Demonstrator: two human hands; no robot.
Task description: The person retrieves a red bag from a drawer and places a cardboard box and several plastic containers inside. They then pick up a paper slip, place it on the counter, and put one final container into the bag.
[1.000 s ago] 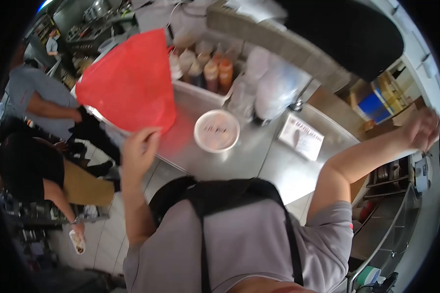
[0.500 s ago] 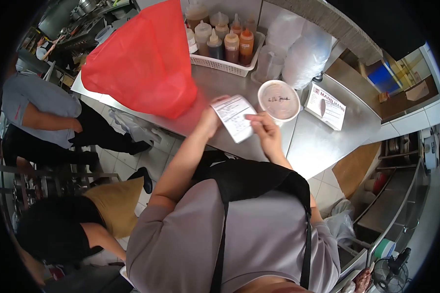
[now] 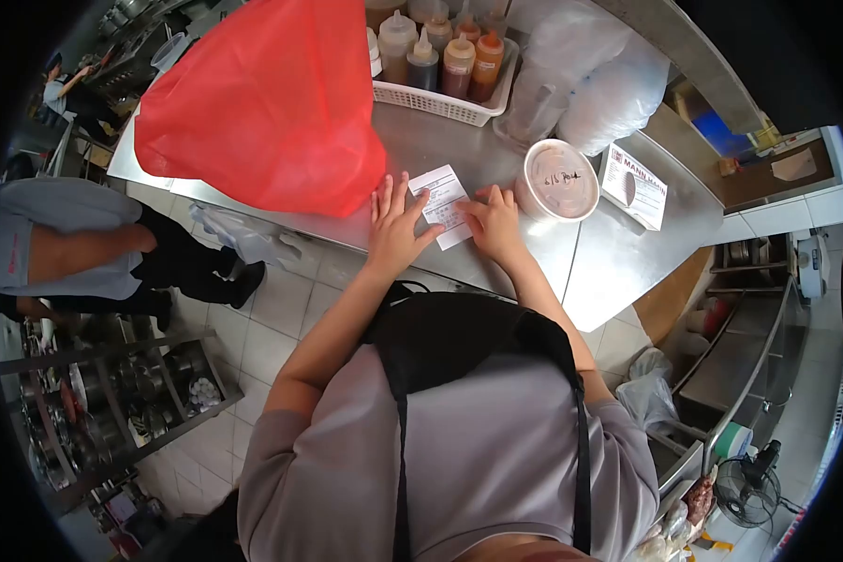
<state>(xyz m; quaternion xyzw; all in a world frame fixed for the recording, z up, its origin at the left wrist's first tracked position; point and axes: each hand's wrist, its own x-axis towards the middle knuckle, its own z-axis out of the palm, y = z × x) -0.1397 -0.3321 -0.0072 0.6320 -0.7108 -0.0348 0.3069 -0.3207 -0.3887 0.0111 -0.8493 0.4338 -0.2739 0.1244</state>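
A printed paper slip (image 3: pixel 445 201) lies on the steel counter (image 3: pixel 421 140) in front of me. My left hand (image 3: pixel 398 228) rests at its left edge, fingers spread, the thumb on the paper. At the slip's right edge is my right hand (image 3: pixel 493 221), its fingers bent and apart, a fingertip touching the paper. Just beyond my right hand stands a round lidded tub (image 3: pixel 560 180) with handwriting on the lid. A big red bag (image 3: pixel 262 112) stands to the left of my left hand.
Behind are sauce bottles (image 3: pixel 457 66) in a white basket (image 3: pixel 431 101), a clear jug (image 3: pixel 534 112) and plastic bags (image 3: pixel 613 98). A printed white box (image 3: pixel 633 187) lies right of the tub. People stand at the left, one in a grey shirt (image 3: pixel 66 225).
The slip has gone from being held up to lying on the counter. My left hand has opened out beside it. The person bending at the lower left is largely out of view.
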